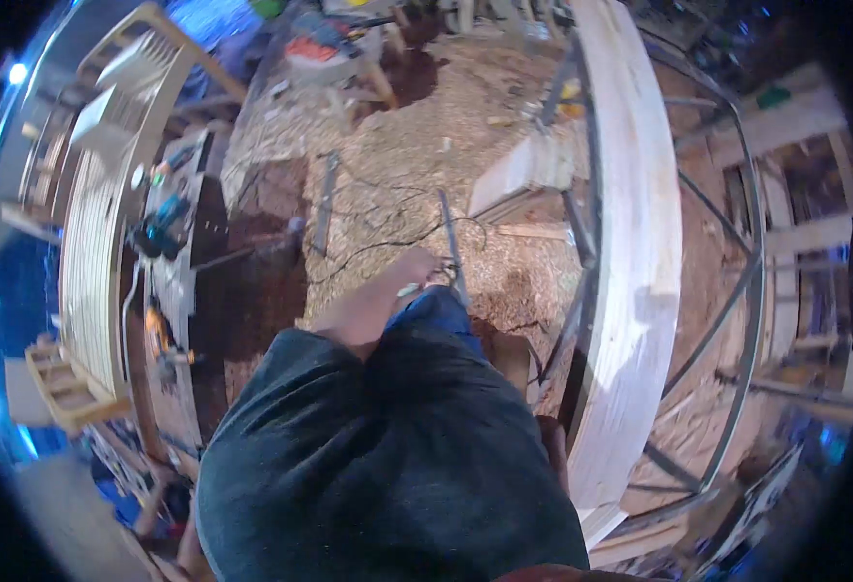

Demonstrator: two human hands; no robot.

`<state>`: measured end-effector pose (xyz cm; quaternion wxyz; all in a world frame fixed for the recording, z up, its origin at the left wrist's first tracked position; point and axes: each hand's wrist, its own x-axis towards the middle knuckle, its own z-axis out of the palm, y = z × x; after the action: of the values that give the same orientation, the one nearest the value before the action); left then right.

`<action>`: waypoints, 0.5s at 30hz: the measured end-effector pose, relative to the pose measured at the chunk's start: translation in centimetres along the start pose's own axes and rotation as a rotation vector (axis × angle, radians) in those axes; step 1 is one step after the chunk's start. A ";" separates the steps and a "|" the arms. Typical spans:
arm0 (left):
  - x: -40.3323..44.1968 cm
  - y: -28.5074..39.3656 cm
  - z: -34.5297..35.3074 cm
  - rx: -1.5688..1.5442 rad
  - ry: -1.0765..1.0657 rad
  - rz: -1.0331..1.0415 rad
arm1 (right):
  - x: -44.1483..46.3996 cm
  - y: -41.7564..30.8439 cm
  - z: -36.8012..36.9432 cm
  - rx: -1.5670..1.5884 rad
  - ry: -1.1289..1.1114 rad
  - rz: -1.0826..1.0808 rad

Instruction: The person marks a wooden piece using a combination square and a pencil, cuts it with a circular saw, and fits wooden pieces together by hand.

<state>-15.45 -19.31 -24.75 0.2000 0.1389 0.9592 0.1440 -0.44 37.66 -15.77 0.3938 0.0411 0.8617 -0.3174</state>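
Note:
My left arm reaches forward over blue cloth at my legs, and my left hand (pixel 429 265) looks closed. Whatever its fingers hold is too small and blurred to name. Right by the fingers is a narrow dark bar (pixel 449 221) that runs away from me. A thin black cable (pixel 378 247) loops across the sawdust close to the hand. My dark shirt (pixel 387 456) fills the lower middle. Only a bit of bare skin shows at my right side, and my right hand is out of sight.
Long pale planks (pixel 640 165) lie on a metal frame (pixel 758 272) at my right. A stack of boards (pixel 528 179) stands ahead. On the left, a bench holds a teal power tool (pixel 166 215) and an orange tool (pixel 160 335), beside slatted wooden furniture (pixel 92 252). Another person's arm (pixel 155 497) shows lower left.

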 end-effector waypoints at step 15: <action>-35.0 -18.3 0.2 -0.891 1.231 -1.684 | 15.5 -22.5 3.3 -0.311 -0.219 0.032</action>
<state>11.67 -47.41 -18.93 -0.2410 -0.7285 0.5462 0.3360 -16.18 15.07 -16.70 0.4918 -0.0414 0.8515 -0.1769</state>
